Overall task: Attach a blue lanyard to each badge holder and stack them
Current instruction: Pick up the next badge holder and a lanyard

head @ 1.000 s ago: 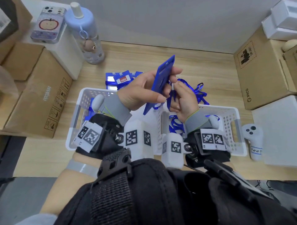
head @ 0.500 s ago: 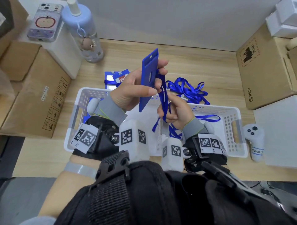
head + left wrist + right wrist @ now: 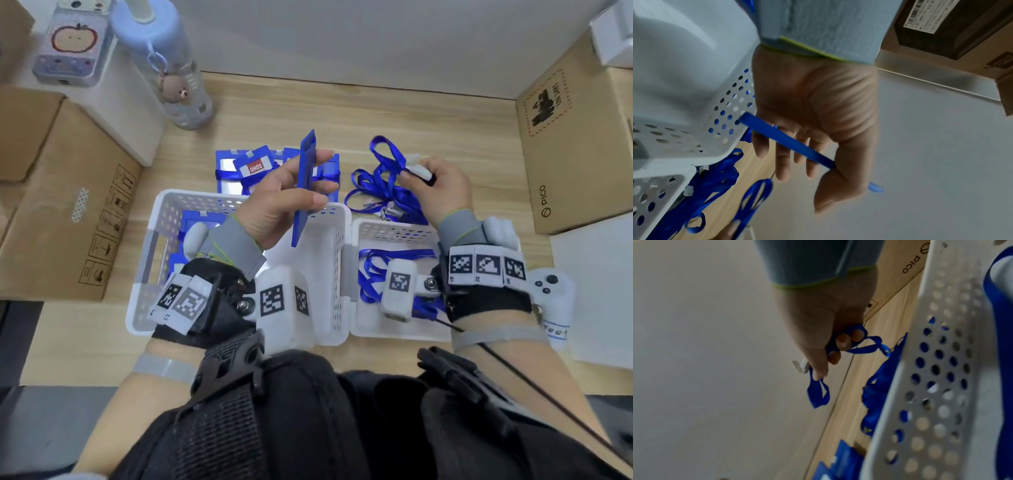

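My left hand (image 3: 291, 202) holds a blue badge holder (image 3: 303, 186) edge-on between thumb and fingers, above the left white basket (image 3: 161, 219); the left wrist view shows the badge holder (image 3: 789, 141) crossing the fingers. My right hand (image 3: 435, 188) grips a blue lanyard (image 3: 387, 154) with a white clip (image 3: 416, 164), over a pile of lanyards (image 3: 383, 195) on the table. In the right wrist view the lanyard (image 3: 818, 392) loops out below the curled fingers. Finished badge holders (image 3: 253, 168) with lanyards lie stacked behind the left basket.
The right white basket (image 3: 394, 229) holds more lanyards. More badge holders lie in the left basket. Cardboard boxes stand at left (image 3: 61, 192) and right (image 3: 575, 137). A water bottle (image 3: 168, 68) and phone (image 3: 73, 41) stand at back left. A white controller (image 3: 551, 298) lies right.
My hands have moved apart: the right hand went right and away with a lanyard and its clip, off the badge holder. The left hand keeps the badge holder upright.
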`<state>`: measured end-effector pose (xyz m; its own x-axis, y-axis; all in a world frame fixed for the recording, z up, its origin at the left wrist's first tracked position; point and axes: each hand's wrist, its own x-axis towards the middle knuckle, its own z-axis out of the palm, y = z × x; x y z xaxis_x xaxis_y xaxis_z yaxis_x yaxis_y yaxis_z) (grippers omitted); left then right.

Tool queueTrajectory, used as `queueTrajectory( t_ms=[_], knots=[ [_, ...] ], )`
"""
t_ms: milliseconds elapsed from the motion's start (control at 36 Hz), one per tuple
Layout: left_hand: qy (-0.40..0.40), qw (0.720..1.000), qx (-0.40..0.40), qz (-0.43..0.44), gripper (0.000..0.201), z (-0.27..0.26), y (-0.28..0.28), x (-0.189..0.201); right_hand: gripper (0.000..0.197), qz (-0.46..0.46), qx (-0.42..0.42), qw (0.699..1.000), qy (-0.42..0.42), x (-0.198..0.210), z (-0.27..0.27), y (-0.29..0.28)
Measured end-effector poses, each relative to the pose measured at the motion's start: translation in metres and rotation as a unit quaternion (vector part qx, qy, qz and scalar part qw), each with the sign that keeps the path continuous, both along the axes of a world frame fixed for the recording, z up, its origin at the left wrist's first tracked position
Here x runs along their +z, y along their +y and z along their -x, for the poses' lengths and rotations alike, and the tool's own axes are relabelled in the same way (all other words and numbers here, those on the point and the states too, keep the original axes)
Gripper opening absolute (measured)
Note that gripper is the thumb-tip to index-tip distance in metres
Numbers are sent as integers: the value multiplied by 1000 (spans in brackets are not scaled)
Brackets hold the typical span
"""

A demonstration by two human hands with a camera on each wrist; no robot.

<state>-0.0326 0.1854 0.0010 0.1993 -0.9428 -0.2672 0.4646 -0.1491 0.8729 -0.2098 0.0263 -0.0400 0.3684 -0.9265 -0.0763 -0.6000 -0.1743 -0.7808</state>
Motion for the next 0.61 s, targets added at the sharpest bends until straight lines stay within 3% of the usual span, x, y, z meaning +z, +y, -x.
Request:
queueTrajectory(
  t_ms=[139, 278, 333, 444, 528, 611],
  knots=[
    [-8, 1000, 0, -12, 52, -3, -3, -5, 19, 10, 26, 989, 146, -19, 7, -11],
    [-8, 1000, 5, -20, 63, -4, -3, -9, 15, -3, 21, 981, 191, -32, 11, -12],
    [-5, 1000, 8, -23, 63, -4, -4, -9, 8, -16, 15, 984, 174, -33, 10, -10],
    [-4, 1000, 9, -26, 64, -2, -4, -10, 30, -17, 6, 994, 103, -23, 10, -5],
    [-7, 1000, 10, -28, 60, 2, -2, -9, 28, -3, 14, 999, 35, -7, 13, 2],
    [-10, 1000, 8, -25, 56, 4, 1, -7, 26, -48, 33, 998, -34, 10, 18, 9]
  ],
)
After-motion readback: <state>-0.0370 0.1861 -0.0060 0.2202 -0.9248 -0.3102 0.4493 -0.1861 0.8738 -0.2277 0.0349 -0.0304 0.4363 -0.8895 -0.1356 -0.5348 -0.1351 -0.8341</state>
